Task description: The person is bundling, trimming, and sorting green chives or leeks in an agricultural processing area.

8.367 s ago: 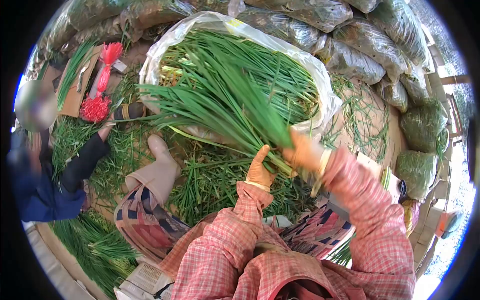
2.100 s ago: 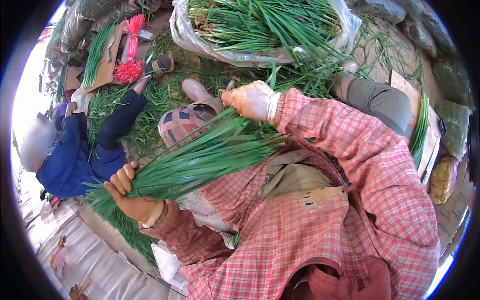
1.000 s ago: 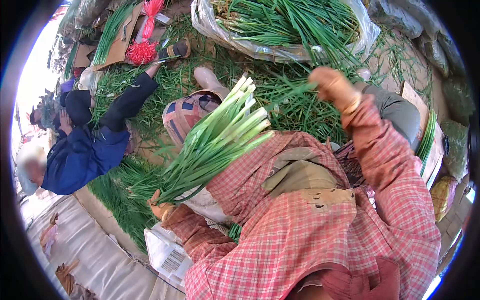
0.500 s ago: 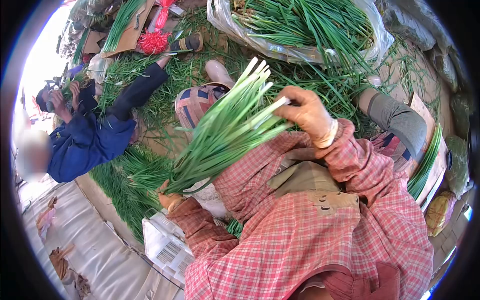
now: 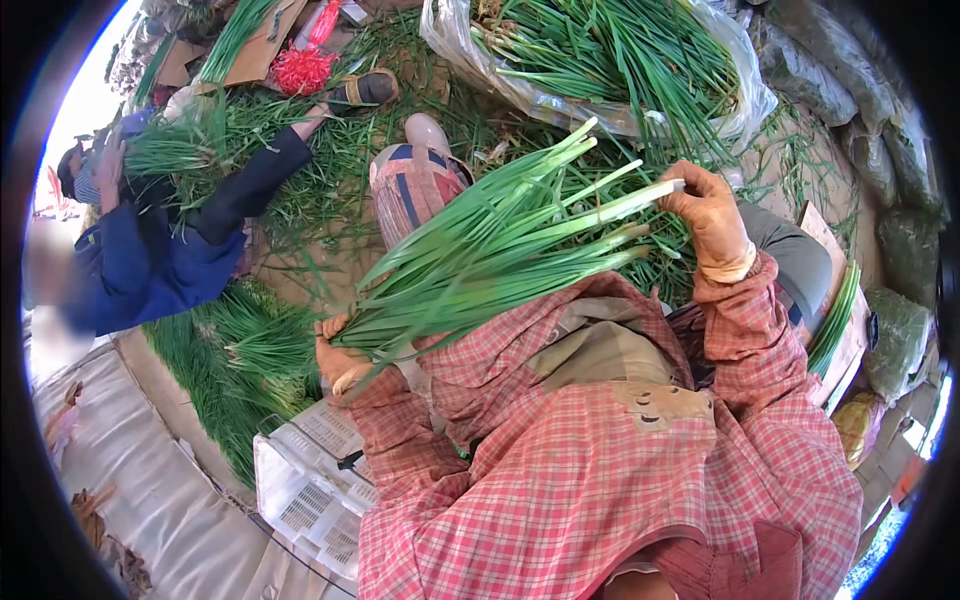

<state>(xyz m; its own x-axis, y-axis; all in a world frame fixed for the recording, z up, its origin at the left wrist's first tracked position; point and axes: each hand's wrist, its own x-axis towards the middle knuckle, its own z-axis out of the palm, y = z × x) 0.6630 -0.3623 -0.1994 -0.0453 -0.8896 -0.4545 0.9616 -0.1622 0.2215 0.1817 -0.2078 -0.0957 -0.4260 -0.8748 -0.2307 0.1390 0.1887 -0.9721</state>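
Observation:
A fanned-out bunch of green onions (image 5: 500, 250) stretches across my front, white stalk ends to the right. My left hand (image 5: 342, 358), gloved in pale orange, is closed around the leafy end. My gloved right hand (image 5: 708, 220) pinches the white end of one thicker stalk, which lies over the others and still overlaps the bunch. The remaining white ends spread loosely left of my right hand. Below my left hand stands a white plastic crate (image 5: 310, 490).
A clear plastic sack (image 5: 590, 112) of green onions lies ahead. More green onions (image 5: 240, 365) are heaped at left. A co-worker in blue (image 5: 165, 270) sits at left holding greens. Red twine (image 5: 303, 70) lies ahead-left. Filled bags (image 5: 800, 65) line the right side.
My right hand has moved right, drawing the pinched stalk outward. The bunch has swung flatter and spread. The co-worker's greens have come lower and more into view.

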